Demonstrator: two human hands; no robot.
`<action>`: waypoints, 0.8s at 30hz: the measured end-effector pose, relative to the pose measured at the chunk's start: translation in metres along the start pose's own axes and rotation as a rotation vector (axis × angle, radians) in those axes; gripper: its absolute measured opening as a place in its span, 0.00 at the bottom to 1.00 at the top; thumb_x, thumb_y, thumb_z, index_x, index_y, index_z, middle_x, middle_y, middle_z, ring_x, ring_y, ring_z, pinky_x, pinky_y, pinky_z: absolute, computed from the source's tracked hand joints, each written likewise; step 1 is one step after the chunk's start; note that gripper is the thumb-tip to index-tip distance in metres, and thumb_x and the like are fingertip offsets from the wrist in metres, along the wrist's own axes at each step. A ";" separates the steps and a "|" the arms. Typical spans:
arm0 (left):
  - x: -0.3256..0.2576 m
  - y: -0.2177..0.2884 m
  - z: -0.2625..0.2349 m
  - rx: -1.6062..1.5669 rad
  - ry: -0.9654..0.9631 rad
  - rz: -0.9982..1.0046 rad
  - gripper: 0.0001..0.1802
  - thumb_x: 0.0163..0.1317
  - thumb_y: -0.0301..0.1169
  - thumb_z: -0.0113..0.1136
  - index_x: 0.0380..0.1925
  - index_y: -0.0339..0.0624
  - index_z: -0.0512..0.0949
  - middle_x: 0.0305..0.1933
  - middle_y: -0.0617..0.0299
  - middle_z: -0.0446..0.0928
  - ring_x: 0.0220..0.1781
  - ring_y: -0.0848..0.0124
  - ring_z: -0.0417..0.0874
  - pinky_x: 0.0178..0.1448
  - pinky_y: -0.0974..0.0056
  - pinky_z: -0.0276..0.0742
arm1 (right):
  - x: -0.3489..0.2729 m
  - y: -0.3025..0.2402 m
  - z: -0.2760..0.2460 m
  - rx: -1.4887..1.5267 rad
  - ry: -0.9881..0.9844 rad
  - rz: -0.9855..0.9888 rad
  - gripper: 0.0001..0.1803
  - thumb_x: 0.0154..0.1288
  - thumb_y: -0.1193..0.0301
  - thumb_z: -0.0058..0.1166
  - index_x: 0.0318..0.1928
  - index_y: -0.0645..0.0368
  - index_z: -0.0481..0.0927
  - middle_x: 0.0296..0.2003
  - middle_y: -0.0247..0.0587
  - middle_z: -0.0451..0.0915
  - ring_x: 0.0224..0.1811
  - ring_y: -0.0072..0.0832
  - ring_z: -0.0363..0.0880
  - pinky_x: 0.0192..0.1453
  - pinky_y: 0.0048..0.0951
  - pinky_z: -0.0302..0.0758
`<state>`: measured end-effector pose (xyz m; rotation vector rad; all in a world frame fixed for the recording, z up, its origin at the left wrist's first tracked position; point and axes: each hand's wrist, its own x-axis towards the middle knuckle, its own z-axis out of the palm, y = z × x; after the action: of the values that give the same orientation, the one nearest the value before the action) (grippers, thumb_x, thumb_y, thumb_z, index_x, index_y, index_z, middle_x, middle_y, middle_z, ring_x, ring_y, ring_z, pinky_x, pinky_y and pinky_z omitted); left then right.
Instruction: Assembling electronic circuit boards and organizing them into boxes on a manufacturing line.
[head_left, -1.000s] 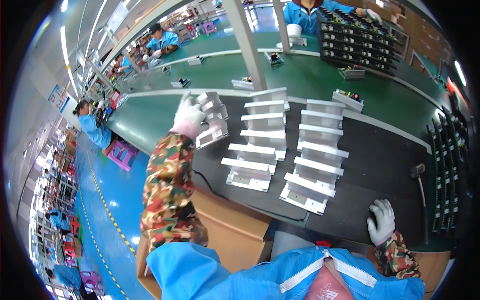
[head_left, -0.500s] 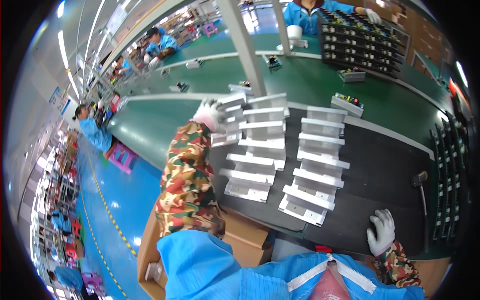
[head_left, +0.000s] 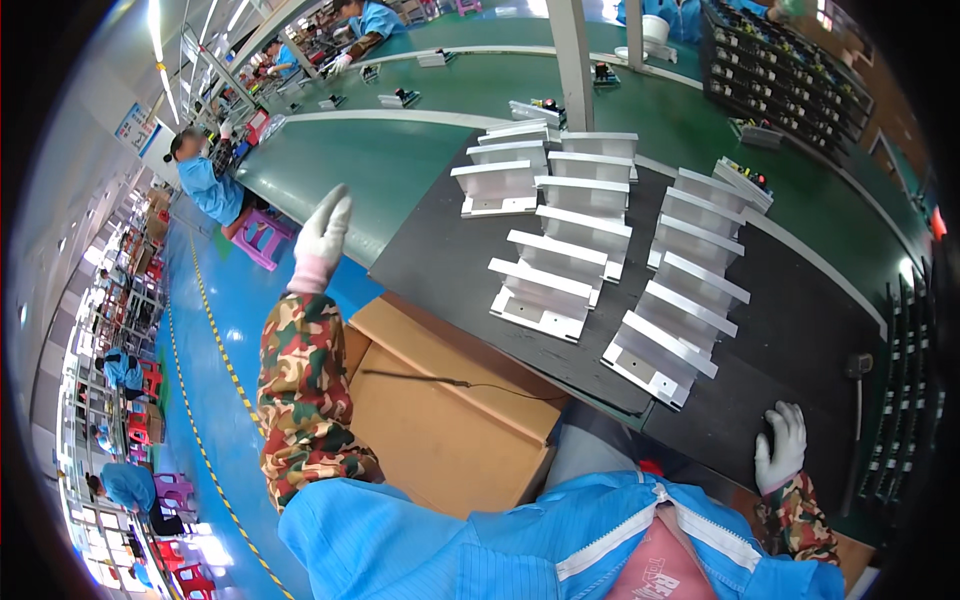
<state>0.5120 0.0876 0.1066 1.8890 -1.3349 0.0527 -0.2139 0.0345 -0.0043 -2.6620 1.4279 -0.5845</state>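
My left hand [head_left: 325, 238], in a white glove, is raised off the near left edge of the bench with its fingers stretched out and nothing in it. A cardboard box [head_left: 440, 440] stands just below that forearm. On the black mat [head_left: 790, 320] silver angled metal plates lie in overlapping rows: a short left row [head_left: 500, 185], a middle row [head_left: 545, 300] and a right row [head_left: 665, 360]. My gloved right hand [head_left: 780, 447] lies on the mat near its front edge, fingers loosely spread, right of the plates and touching none.
A hammer [head_left: 857, 370] lies at the mat's right side, by a dark rack [head_left: 900, 400]. Beyond the mat runs a green line [head_left: 480, 85] carrying small circuit assemblies [head_left: 757, 133]. A metal post [head_left: 572, 65] rises at its edge. Co-workers in blue [head_left: 208, 180] sit at the left.
My left hand has come away from the left row of plates, moving left and off the mat. The view has shifted, showing more of the cardboard box. My right hand stays on the mat.
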 end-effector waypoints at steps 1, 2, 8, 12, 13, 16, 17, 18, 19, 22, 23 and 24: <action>0.013 0.011 0.014 -0.035 -0.020 0.003 0.26 0.71 0.46 0.52 0.59 0.39 0.75 0.61 0.52 0.76 0.64 0.65 0.75 0.68 0.64 0.66 | 0.000 0.001 0.000 -0.002 0.010 0.007 0.20 0.53 0.73 0.54 0.48 0.62 0.75 0.55 0.56 0.71 0.61 0.57 0.67 0.71 0.55 0.61; 0.030 0.016 0.031 -0.061 -0.047 0.054 0.25 0.72 0.45 0.50 0.59 0.38 0.74 0.60 0.52 0.76 0.63 0.63 0.75 0.68 0.64 0.65 | 0.000 0.002 -0.001 0.003 0.012 -0.014 0.20 0.53 0.73 0.54 0.48 0.62 0.75 0.55 0.56 0.71 0.61 0.57 0.67 0.71 0.55 0.61; 0.131 0.086 0.155 0.462 -0.554 0.056 0.33 0.74 0.56 0.20 0.69 0.58 0.62 0.71 0.59 0.66 0.75 0.55 0.60 0.79 0.51 0.42 | -0.002 0.000 -0.006 -0.003 0.022 -0.026 0.20 0.52 0.71 0.54 0.48 0.62 0.75 0.54 0.56 0.71 0.60 0.57 0.68 0.70 0.56 0.61; 0.170 0.096 0.221 0.571 -0.667 -0.056 0.39 0.67 0.67 0.20 0.71 0.67 0.61 0.73 0.64 0.64 0.76 0.41 0.51 0.78 0.47 0.36 | -0.001 -0.002 -0.004 0.013 0.026 -0.016 0.19 0.52 0.68 0.54 0.45 0.63 0.76 0.52 0.55 0.72 0.58 0.55 0.69 0.70 0.56 0.62; 0.175 0.074 0.221 0.558 -0.656 0.027 0.40 0.66 0.69 0.20 0.71 0.68 0.59 0.74 0.67 0.61 0.77 0.41 0.50 0.78 0.48 0.36 | 0.002 -0.005 -0.004 0.029 0.039 -0.013 0.19 0.51 0.68 0.55 0.44 0.62 0.77 0.50 0.55 0.73 0.58 0.54 0.69 0.69 0.57 0.62; 0.177 0.075 0.249 0.590 -0.626 -0.146 0.40 0.64 0.70 0.25 0.72 0.70 0.57 0.77 0.67 0.55 0.78 0.45 0.50 0.78 0.47 0.33 | 0.004 -0.007 -0.007 0.037 0.023 0.003 0.19 0.50 0.67 0.55 0.43 0.62 0.77 0.50 0.54 0.73 0.57 0.54 0.70 0.69 0.57 0.63; 0.181 0.086 0.253 0.587 -0.631 -0.131 0.40 0.64 0.70 0.25 0.72 0.70 0.57 0.77 0.67 0.55 0.78 0.45 0.50 0.78 0.47 0.33 | 0.003 -0.006 -0.006 0.042 0.032 0.008 0.19 0.49 0.67 0.55 0.43 0.62 0.78 0.50 0.54 0.73 0.57 0.54 0.70 0.69 0.56 0.63; 0.184 0.090 0.250 0.567 -0.652 -0.122 0.40 0.65 0.70 0.23 0.71 0.68 0.59 0.75 0.65 0.59 0.77 0.48 0.52 0.78 0.47 0.34 | 0.002 -0.006 -0.006 0.045 0.035 0.012 0.19 0.49 0.67 0.55 0.43 0.62 0.78 0.50 0.54 0.73 0.57 0.54 0.70 0.69 0.56 0.63; 0.186 0.092 0.246 0.547 -0.674 -0.117 0.41 0.65 0.70 0.21 0.70 0.66 0.62 0.73 0.63 0.62 0.76 0.50 0.55 0.78 0.48 0.36 | 0.002 -0.007 -0.008 0.047 0.033 0.012 0.19 0.49 0.67 0.55 0.42 0.62 0.78 0.50 0.54 0.73 0.57 0.54 0.70 0.69 0.56 0.63; 0.185 0.090 0.227 0.489 -0.740 -0.127 0.44 0.65 0.69 0.16 0.66 0.61 0.69 0.66 0.57 0.72 0.74 0.59 0.62 0.78 0.50 0.40 | 0.002 -0.005 -0.007 0.054 0.033 0.006 0.19 0.49 0.67 0.55 0.43 0.62 0.78 0.50 0.54 0.73 0.57 0.54 0.70 0.69 0.56 0.62; 0.181 0.104 0.222 0.577 -0.631 -0.059 0.47 0.66 0.67 0.12 0.56 0.55 0.80 0.54 0.55 0.81 0.70 0.58 0.67 0.78 0.54 0.42 | 0.001 -0.003 -0.007 0.042 0.037 0.015 0.19 0.49 0.67 0.55 0.43 0.62 0.78 0.50 0.54 0.73 0.57 0.54 0.70 0.69 0.56 0.62; 0.175 0.115 0.212 0.431 -0.554 -0.053 0.50 0.66 0.68 0.11 0.47 0.50 0.85 0.52 0.53 0.81 0.70 0.56 0.67 0.79 0.57 0.43 | 0.001 -0.002 -0.008 0.042 0.022 0.014 0.19 0.49 0.67 0.55 0.43 0.62 0.78 0.50 0.54 0.73 0.57 0.54 0.70 0.69 0.56 0.62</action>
<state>0.4125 -0.1937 0.1097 2.4149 -1.7418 -0.2463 -0.2145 0.0355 0.0041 -2.6195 1.4226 -0.6377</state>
